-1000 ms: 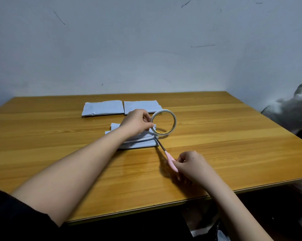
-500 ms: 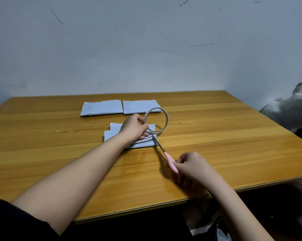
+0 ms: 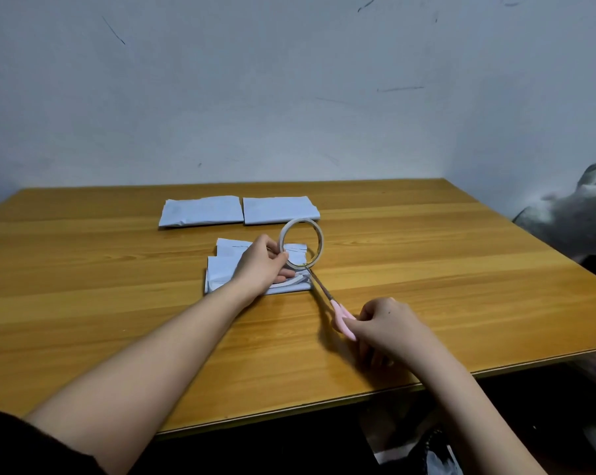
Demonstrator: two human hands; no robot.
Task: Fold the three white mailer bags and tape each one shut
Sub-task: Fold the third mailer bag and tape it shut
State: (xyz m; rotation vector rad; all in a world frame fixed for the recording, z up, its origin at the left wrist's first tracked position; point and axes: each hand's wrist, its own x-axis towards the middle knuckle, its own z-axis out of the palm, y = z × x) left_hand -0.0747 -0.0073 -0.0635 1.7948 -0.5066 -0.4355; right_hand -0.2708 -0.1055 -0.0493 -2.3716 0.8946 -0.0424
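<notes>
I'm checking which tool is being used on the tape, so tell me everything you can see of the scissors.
The pink-handled scissors with thin grey metal blades are slim and held low over the wooden table. The right hand grips the pink handle, hiding most of it. The blades slant up and away to the left, their tips reaching the bottom of the white tape roll that the left hand holds upright beside the folded white mailer bag. Whether the blades are parted cannot be told.

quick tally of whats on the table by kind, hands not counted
white mailer bags: 3, two folded at the back and one under the left hand
tape roll: 1
pink-handled scissors: 1
total: 5
</notes>
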